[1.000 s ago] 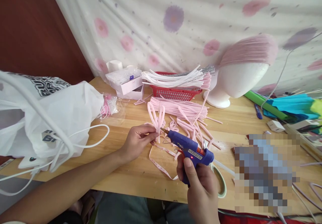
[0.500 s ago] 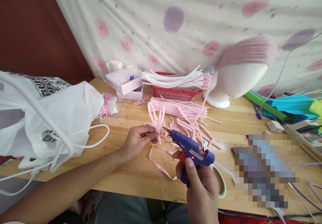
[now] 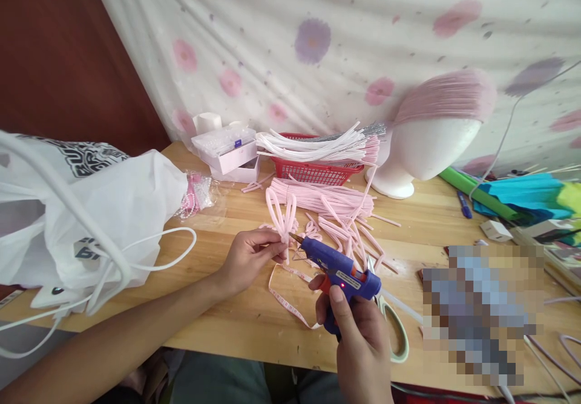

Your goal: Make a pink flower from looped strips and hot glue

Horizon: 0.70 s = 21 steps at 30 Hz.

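My left hand (image 3: 256, 256) pinches the base of a looped pink pipe cleaner piece (image 3: 280, 213), whose two tall loops stand upright. In my right hand (image 3: 358, 331) is a blue hot glue gun (image 3: 333, 262) with an orange trigger and a lit red light. Its metal nozzle points left at the base of the loops, right beside my left fingertips; whether it touches cannot be made out. Just behind lie cut and bent pink pipe cleaners (image 3: 340, 231) and a straight bundle of pink pipe cleaners (image 3: 318, 197).
A tape measure (image 3: 285, 304) curls before my hands, and scissors (image 3: 397, 334) lie right of the glue gun. Behind stand a red basket (image 3: 313, 173), white boxes (image 3: 231, 159) and a foam head (image 3: 436, 144). A white bag (image 3: 131, 210) and cables occupy the left.
The glue gun has shifted slightly left, bringing its nozzle closer to the base of the pink loops. My left hand keeps its pinch almost in place.
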Each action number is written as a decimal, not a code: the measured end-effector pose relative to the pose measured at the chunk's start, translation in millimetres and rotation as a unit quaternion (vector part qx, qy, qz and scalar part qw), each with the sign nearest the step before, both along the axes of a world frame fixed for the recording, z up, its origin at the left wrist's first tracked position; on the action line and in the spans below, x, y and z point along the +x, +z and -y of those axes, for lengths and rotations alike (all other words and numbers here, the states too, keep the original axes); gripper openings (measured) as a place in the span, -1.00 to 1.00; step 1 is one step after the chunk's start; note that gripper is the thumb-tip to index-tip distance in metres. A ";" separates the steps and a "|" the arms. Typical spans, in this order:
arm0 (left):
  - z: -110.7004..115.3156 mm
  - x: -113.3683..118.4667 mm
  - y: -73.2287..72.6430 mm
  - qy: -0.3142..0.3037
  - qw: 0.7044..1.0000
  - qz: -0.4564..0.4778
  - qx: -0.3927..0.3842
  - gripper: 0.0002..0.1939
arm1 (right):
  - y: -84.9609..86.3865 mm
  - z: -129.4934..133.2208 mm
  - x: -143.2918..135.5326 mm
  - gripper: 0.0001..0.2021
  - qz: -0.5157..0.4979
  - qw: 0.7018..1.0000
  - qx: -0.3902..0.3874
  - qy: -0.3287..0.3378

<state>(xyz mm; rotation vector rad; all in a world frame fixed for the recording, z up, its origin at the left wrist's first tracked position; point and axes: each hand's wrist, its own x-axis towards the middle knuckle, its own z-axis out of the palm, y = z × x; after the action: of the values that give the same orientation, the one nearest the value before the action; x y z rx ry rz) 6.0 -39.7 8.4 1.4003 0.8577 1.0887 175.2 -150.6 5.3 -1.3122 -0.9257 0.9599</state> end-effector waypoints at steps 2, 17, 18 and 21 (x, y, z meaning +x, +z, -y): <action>-0.1 0.0 0.3 -0.001 1.000 0.004 -0.001 -0.69 | 1.2 1.0 -0.7 -0.66 -0.002 1.000 0.012 0.000; -1.6 0.0 0.3 0.032 0.999 0.011 -0.013 -0.68 | 10.7 11.9 30.5 -0.68 -0.014 0.986 0.046 -0.159; -1.8 0.0 -0.4 0.032 0.999 0.014 -0.014 -0.70 | 12.4 9.3 41.4 -0.65 0.011 0.979 0.039 -0.200; -1.7 0.4 -1.6 0.031 0.999 0.024 -0.009 -0.71 | 9.1 -4.7 80.0 -0.55 0.132 0.949 -0.016 -0.287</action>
<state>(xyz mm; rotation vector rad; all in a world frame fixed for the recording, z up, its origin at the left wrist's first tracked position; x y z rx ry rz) 6.4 -38.0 6.8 1.3349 0.8803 1.1534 255.2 -145.9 14.4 -1.6409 -0.6610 0.3519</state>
